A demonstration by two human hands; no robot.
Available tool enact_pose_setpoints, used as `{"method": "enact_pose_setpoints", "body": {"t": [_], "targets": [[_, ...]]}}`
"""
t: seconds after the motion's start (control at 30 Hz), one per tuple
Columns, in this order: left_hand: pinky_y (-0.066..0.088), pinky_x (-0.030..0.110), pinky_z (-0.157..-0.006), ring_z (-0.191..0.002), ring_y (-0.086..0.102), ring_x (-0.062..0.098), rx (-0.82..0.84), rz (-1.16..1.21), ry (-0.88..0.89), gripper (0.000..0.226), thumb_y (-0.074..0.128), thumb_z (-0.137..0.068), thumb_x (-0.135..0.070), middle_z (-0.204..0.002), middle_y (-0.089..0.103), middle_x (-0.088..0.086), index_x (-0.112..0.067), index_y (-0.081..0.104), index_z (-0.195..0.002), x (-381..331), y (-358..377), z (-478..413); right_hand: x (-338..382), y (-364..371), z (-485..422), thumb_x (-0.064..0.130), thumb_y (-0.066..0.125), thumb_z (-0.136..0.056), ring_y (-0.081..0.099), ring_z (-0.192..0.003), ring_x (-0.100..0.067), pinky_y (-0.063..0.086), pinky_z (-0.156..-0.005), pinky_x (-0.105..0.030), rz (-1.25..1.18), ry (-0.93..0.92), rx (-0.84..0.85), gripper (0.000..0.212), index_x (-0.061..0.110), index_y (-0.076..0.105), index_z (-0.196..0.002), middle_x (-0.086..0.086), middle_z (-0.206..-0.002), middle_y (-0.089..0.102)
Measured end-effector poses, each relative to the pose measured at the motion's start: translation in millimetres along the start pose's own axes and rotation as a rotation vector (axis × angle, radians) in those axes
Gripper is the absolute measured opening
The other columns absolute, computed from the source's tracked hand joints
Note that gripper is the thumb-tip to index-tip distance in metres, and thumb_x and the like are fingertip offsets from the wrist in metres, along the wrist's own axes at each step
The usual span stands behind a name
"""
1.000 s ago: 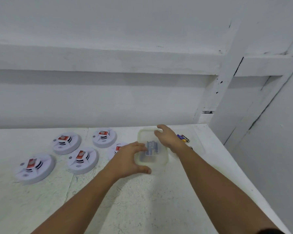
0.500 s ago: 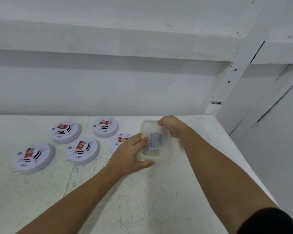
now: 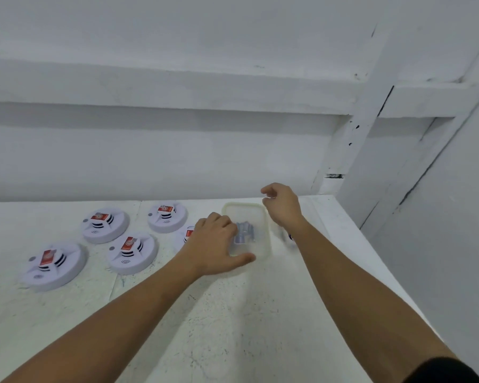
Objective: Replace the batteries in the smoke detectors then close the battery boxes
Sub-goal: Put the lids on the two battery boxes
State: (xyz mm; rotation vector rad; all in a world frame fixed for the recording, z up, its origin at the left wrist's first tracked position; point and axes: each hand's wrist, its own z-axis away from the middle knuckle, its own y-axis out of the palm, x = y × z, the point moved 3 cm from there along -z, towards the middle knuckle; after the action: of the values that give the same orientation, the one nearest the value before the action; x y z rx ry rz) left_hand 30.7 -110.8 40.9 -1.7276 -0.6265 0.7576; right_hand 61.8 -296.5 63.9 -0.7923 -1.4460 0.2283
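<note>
a white table fills the lower half of the frame, set against a white wall. a translucent plastic box sits on it just right of centre, with a cluster of batteries visible through its clear surface; whether a lid covers the box cannot be told. the left hand lies on the box's left side, fingers over the near-left edge and thumb stretched along its front edge, bracing the box rather than lifting it. the right hand hovers above the box's upper right corner, fingers curled loosely inward with thumb and forefinger close together; nothing can be made out between them, so whether it holds anything cannot be told. a dark blurred item shows on the table just right of the box, partly hidden by the right forearm; it cannot be identified. five white round smoke detectors rest on the table left of the box: one at far left, one above and right of it, one centre-left, one nearest the wall, and one mostly hidden behind the left hand. the four in clear view each show a red block in the middle. a dark sleeve appears at the lower right corner of the frame.
</note>
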Motion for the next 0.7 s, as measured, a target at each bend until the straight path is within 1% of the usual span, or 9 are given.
{"method": "enact_pose_setpoints", "body": {"t": [0.07, 0.17, 0.27, 0.33, 0.4, 0.5, 0.53, 0.63, 0.7], "targets": [[0.028, 0.034, -0.088, -0.104, 0.040, 0.015, -0.033, -0.001, -0.019, 0.072, 0.022, -0.068, -0.075, -0.105, 0.053, -0.007, -0.023, 0.058, -0.101, -10.0, 2.5, -0.5, -6.3, -20.0, 13.5, 0.004, 0.051, -0.089, 0.059, -0.093, -0.012, 0.042, -0.075, -0.016, -0.045, -0.029, -0.055, 0.024, 0.012, 0.066, -0.106, -0.002, -0.108, 0.065], [0.015, 0.031, -0.081, -0.110, 0.040, 0.017, -0.107, 0.055, 0.020, 0.053, 0.037, -0.076, -0.063, -0.110, 0.054, -0.007, -0.024, 0.060, -0.102, -35.4, 13.5, -0.4, -27.9, -51.7, 36.9, 0.009, 0.052, -0.089, 0.058, -0.073, -0.005, 0.042, -0.061, -0.011, -0.074, -0.018, -0.128, 0.019, 0.015, 0.068, -0.097, 0.005, -0.094, 0.067], [0.022, 0.033, -0.085, -0.108, 0.046, 0.021, -0.104, 0.149, 0.116, 0.037, 0.056, -0.082, -0.049, -0.107, 0.057, -0.003, -0.019, 0.062, -0.103, -74.6, 33.3, -0.8, -58.6, -80.7, 61.1, 0.015, 0.056, -0.089, 0.061, -0.078, -0.010, 0.048, -0.069, -0.019, -0.065, 0.031, -0.184, 0.013, 0.018, 0.069, -0.088, 0.007, -0.089, 0.067], [0.025, 0.033, -0.085, -0.104, 0.048, 0.022, -0.084, 0.190, 0.180, 0.034, 0.057, -0.084, -0.046, -0.105, 0.057, -0.002, -0.019, 0.063, -0.104, -106.5, 48.0, -2.6, -83.5, -100.1, 78.9, 0.015, 0.058, -0.089, 0.061, -0.078, -0.009, 0.046, -0.072, -0.023, -0.024, 0.074, -0.219, 0.012, 0.018, 0.069, -0.085, 0.008, -0.087, 0.067], [0.026, 0.032, -0.085, -0.105, 0.047, 0.022, -0.003, 0.200, 0.194, 0.045, 0.048, -0.084, -0.054, -0.110, 0.056, -0.002, -0.020, 0.060, -0.112, -133.8, 63.0, -4.7, -105.0, -115.7, 94.7, 0.017, 0.058, -0.089, 0.060, -0.080, -0.009, 0.043, -0.071, -0.021, 0.034, 0.128, -0.234, 0.012, 0.016, 0.070, -0.087, 0.006, -0.091, 0.067], [0.031, 0.035, -0.090, -0.110, 0.043, 0.024, 0.148, 0.177, 0.036, 0.084, 0.020, -0.071, -0.076, -0.118, 0.049, 0.002, -0.018, 0.050, -0.125, -162.0, 85.2, -7.4, -133.7, -131.8, 112.8, 0.019, 0.058, -0.090, 0.061, -0.089, -0.014, 0.040, -0.075, -0.022, 0.160, 0.206, -0.204, 0.014, 0.013, 0.070, -0.093, 0.001, -0.099, 0.068], [0.032, 0.035, -0.090, -0.110, 0.042, 0.025, 0.173, 0.181, -0.031, 0.090, 0.018, -0.067, -0.080, -0.118, 0.046, 0.003, -0.018, 0.046, -0.125, -169.8, 91.3, -8.3, -143.7, -136.6, 118.9, 0.019, 0.059, -0.089, 0.061, -0.093, -0.016, 0.041, -0.077, -0.023, 0.212, 0.226, -0.184, 0.014, 0.012, 0.070, -0.096, -0.002, -0.102, 0.068], [0.032, 0.036, -0.092, -0.112, 0.038, 0.026, 0.205, 0.221, -0.180, 0.084, 0.046, -0.072, -0.078, -0.120, 0.039, 0.005, -0.017, 0.037, -0.129, -180.9, 101.3, -11.0, -168.3, -142.7, 130.2, 0.020, 0.061, -0.088, 0.058, -0.107, -0.022, 0.043, -0.089, -0.028, 0.332, 0.290, -0.119, 0.026, 0.010, 0.067, -0.111, -0.008, -0.115, 0.063], [0.030, 0.037, -0.094, -0.115, 0.035, 0.027, 0.233, 0.285, -0.273, 0.086, 0.058, -0.071, -0.072, -0.124, 0.036, 0.006, -0.016, 0.033, -0.131, -184.2, 102.9, -13.4, -181.1, -145.9, 135.2, 0.026, 0.064, -0.086, 0.054, -0.114, -0.026, 0.041, -0.097, -0.033, 0.387, 0.335, -0.084, 0.039, 0.010, 0.062, -0.122, -0.012, -0.123, 0.057]]}}
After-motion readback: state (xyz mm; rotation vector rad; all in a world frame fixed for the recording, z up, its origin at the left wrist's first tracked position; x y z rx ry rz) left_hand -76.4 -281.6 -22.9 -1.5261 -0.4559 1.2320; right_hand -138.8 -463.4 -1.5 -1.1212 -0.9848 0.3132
